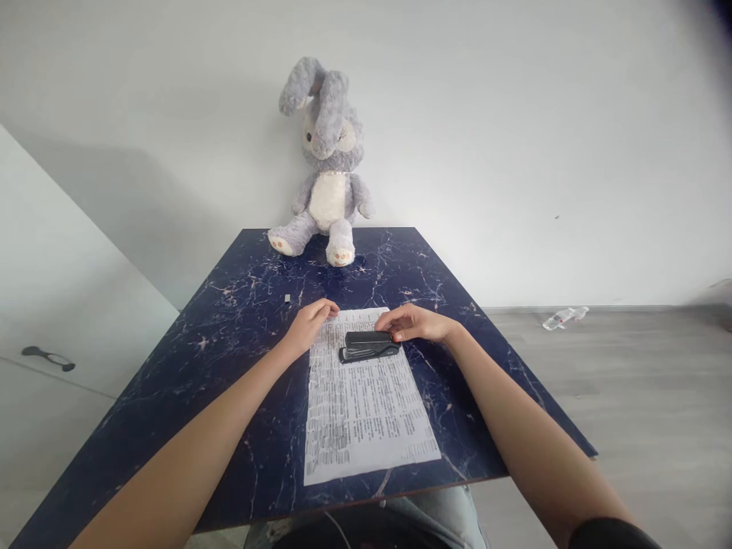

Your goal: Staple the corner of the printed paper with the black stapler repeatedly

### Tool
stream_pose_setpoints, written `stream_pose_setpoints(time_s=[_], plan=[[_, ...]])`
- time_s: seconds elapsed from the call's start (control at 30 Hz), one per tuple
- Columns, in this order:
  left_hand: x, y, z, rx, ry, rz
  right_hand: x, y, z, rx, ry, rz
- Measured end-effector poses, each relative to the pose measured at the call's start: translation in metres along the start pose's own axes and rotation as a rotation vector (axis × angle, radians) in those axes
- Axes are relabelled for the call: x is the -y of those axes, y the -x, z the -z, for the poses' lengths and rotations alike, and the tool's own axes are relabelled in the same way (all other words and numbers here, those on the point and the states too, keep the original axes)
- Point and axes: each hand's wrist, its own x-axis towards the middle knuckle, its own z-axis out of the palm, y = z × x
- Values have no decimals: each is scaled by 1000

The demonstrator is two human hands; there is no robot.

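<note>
A black stapler (pixel 370 347) is over the upper part of a printed sheet of paper (pixel 389 454), its long side running across the page. My right hand (pixel 420 322) grips the stapler's right end between thumb and fingers. At the page's upper left corner is my left hand (pixel 309 326), with its fingers curled together on the paper's edge. Its fingertips are partly hidden. Whether the paper is one sheet or several, I cannot tell.
The dark blue marbled table (pixel 252 450) bears a small pale piece (pixel 287 298) left of the paper. A grey plush rabbit (pixel 329 191) sits at the far edge against the wall. A crumpled plastic bottle (pixel 563 317) lies on the floor; a white cabinet (pixel 69 305) stands left.
</note>
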Motion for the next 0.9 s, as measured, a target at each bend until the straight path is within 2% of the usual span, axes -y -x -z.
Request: stream_pose_setpoints(time_s=[0.23,0.4,0.47,0.57,0.7,0.77,0.8,0.83,0.9], plan=[[2,-1,-2,-73,186,89,0,-4,0,27,-21,-42],[4,-2,-1,-77,197,108,2,-3,0,-7,72,-4],[4,-2,-1,-73,185,105,4,-7,-7,-47,168,62],[5,-1,-2,-60,178,98,11,-17,-27,-27,378,153],[1,-1,-2,-110,259,101,22,-26,-55,-13,538,160],[-3,-2,1,-178,388,95,25,-27,-62,-105,596,230],[-5,-2,4,-193,468,94,25,-28,-65,-191,654,292],[-8,-3,6,-184,543,99,24,-29,-67,-297,741,356],[-11,-3,9,-90,642,150,22,-32,-69,-492,988,436]])
